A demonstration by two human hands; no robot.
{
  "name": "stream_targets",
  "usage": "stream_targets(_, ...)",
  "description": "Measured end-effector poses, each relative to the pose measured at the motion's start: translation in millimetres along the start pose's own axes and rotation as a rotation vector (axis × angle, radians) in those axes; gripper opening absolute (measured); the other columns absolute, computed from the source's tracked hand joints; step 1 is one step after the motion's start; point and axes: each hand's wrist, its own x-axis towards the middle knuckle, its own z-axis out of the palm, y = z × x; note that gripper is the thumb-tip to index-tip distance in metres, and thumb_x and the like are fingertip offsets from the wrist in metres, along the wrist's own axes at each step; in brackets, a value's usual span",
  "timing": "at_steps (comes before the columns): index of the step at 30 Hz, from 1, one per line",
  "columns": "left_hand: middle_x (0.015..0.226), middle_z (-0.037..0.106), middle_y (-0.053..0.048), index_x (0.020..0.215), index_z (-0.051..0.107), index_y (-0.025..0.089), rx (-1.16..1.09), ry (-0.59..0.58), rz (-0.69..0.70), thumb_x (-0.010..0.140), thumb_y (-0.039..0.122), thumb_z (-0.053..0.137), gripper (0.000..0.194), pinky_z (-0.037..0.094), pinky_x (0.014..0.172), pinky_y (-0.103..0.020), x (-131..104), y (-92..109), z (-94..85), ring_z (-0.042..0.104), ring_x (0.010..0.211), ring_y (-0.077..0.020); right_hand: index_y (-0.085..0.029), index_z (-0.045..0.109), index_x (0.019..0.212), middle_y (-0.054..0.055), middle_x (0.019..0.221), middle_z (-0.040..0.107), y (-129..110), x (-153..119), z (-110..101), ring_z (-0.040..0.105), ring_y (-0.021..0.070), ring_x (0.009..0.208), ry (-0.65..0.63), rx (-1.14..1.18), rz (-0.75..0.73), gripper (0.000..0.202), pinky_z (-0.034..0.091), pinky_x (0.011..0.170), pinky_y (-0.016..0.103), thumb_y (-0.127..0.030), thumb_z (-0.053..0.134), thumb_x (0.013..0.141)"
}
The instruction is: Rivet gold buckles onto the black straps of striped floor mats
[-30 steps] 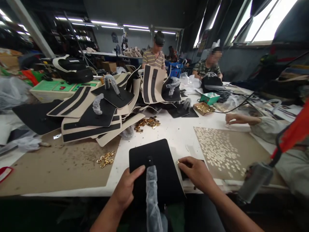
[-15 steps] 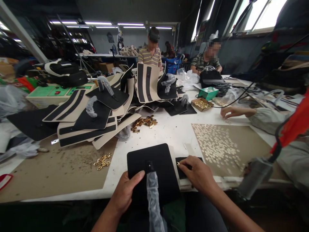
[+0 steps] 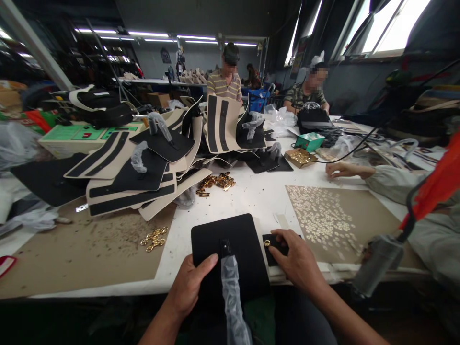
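My left hand (image 3: 190, 282) grips the left edge of a black bag panel (image 3: 233, 235), thumb on top. A handle wrapped in clear plastic (image 3: 232, 287) runs down from a small tab on that panel towards me. To its right a small black pad (image 3: 269, 261) lies at the table's front edge, with a gold ring-shaped fitting (image 3: 267, 243) on it. My right hand (image 3: 296, 256) is over the pad, thumb and forefinger apart, close to the fitting but not closed on it.
Stacked bag panels (image 3: 143, 167) cover the left. Gold plates (image 3: 219, 182), gold clasps (image 3: 154, 239) and small washers (image 3: 319, 215) lie in piles. A grey tool with red cloth (image 3: 379, 261) hangs at right. A co-worker's hand (image 3: 347, 170) rests beyond the washers; other people sit behind.
My right thumb and forefinger have let go of the gold fitting and spread apart, leaving it on the black pad. My left hand still holds the panel.
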Motion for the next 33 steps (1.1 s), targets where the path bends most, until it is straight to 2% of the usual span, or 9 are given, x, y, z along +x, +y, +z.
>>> stream_targets(2, 0.118, 0.078, -0.016, 0.134, 0.07, 0.014, 0.007, -0.009, 0.002, 0.078, 0.038, 0.086, 0.063, 0.057, 0.103, -0.051, 0.3, -1.0, -2.0, 0.07, 0.116, -0.0409, -0.024, 0.069, 0.119, 0.006, 0.102, 0.069, -0.5, 0.4, -3.5, 0.064, 0.0245, 0.094, -0.019, 0.029, -0.045, 0.035, 0.05, 0.087, 0.039, -0.026, 0.06, 0.085)
stream_targets(6, 0.118, 0.078, -0.015, 0.128, 0.073, 0.014, 0.015, -0.015, -0.004, 0.079, 0.039, 0.084, 0.057, 0.057, 0.102, -0.05, 0.8, -2.1, -4.3, 0.071, 0.116, -0.0404, -0.027, 0.076, 0.101, 0.005, 0.097, 0.071, -2.6, 5.5, -8.9, 0.066, 0.0245, 0.097, -0.089, 0.023, -0.107, 0.019, 0.049, 0.089, 0.038, -0.033, 0.059, 0.094)
stream_targets(10, 0.113, 0.08, -0.015, 0.118, 0.078, 0.013, 0.025, -0.024, -0.013, 0.079, 0.04, 0.085, 0.048, 0.056, 0.103, -0.051, 1.0, -1.3, -3.8, 0.071, 0.115, -0.0405, -0.028, 0.078, 0.093, 0.004, 0.09, 0.071, 1.2, 11.0, -7.5, 0.066, 0.0238, 0.091, -0.125, -0.014, -0.121, 0.02, 0.049, 0.087, 0.037, -0.035, 0.06, 0.097)
stream_targets(13, 0.111, 0.08, -0.014, 0.115, 0.079, 0.013, 0.038, -0.027, -0.001, 0.08, 0.04, 0.084, 0.045, 0.053, 0.108, -0.051, 1.7, -1.8, -5.4, 0.071, 0.116, -0.0401, -0.029, 0.079, 0.094, 0.004, 0.092, 0.071, 5.0, 12.1, -6.1, 0.066, 0.0231, 0.091, -0.145, -0.009, -0.125, 0.016, 0.049, 0.087, 0.036, -0.033, 0.063, 0.095)
stream_targets(16, 0.112, 0.08, -0.014, 0.122, 0.076, 0.013, 0.06, -0.058, -0.009, 0.083, 0.039, 0.081, 0.047, 0.052, 0.108, -0.052, 3.2, -4.7, -10.9, 0.072, 0.113, -0.0394, -0.03, 0.079, 0.095, 0.003, 0.092, 0.07, 6.9, 11.5, -6.4, 0.066, 0.0228, 0.091, -0.164, -0.028, -0.143, 0.015, 0.05, 0.085, 0.036, -0.032, 0.065, 0.095)
stream_targets(20, 0.115, 0.079, -0.014, 0.129, 0.072, 0.013, 0.077, -0.107, -0.021, 0.089, 0.038, 0.077, 0.048, 0.051, 0.11, -0.052, 5.8, -10.8, -20.4, 0.073, 0.112, -0.0372, -0.03, 0.078, 0.104, 0.004, 0.094, 0.069, 6.1, 10.2, -8.6, 0.065, 0.0236, 0.09, -0.147, -0.138, -0.18, 0.018, 0.05, 0.082, 0.036, -0.034, 0.063, 0.097)
stream_targets(24, 0.119, 0.078, -0.014, 0.13, 0.071, 0.013, 0.085, -0.115, -0.014, 0.09, 0.037, 0.076, 0.048, 0.05, 0.112, -0.051, 7.2, -14.3, -24.8, 0.072, 0.116, -0.0364, -0.031, 0.078, 0.108, 0.004, 0.097, 0.069, -3.1, 9.9, -15.2, 0.065, 0.0228, 0.088, -0.201, -0.304, -0.258, 0.019, 0.047, 0.081, 0.037, -0.033, 0.06, 0.1)
stream_targets(29, 0.116, 0.079, -0.013, 0.124, 0.074, 0.013, 0.099, -0.114, -0.017, 0.089, 0.039, 0.076, 0.043, 0.049, 0.112, -0.051, 7.3, -10.2, -20.8, 0.072, 0.114, -0.0356, -0.032, 0.077, 0.109, 0.004, 0.095, 0.069, -23.3, 10.2, -24.2, 0.066, 0.0241, 0.09, -0.253, -0.495, -0.305, 0.023, 0.043, 0.081, 0.04, -0.031, 0.055, 0.104)
stream_targets(33, 0.114, 0.08, -0.014, 0.12, 0.076, 0.012, 0.122, -0.11, 0.013, 0.087, 0.041, 0.077, 0.043, 0.053, 0.107, -0.048, 0.9, -5.6, -12.1, 0.074, 0.109, -0.0355, -0.032, 0.077, 0.111, 0.005, 0.099, 0.069, -22.7, 10.5, -26.8, 0.066, 0.0252, 0.097, -0.262, -0.461, -0.272, 0.021, 0.044, 0.087, 0.04, -0.031, 0.058, 0.101)
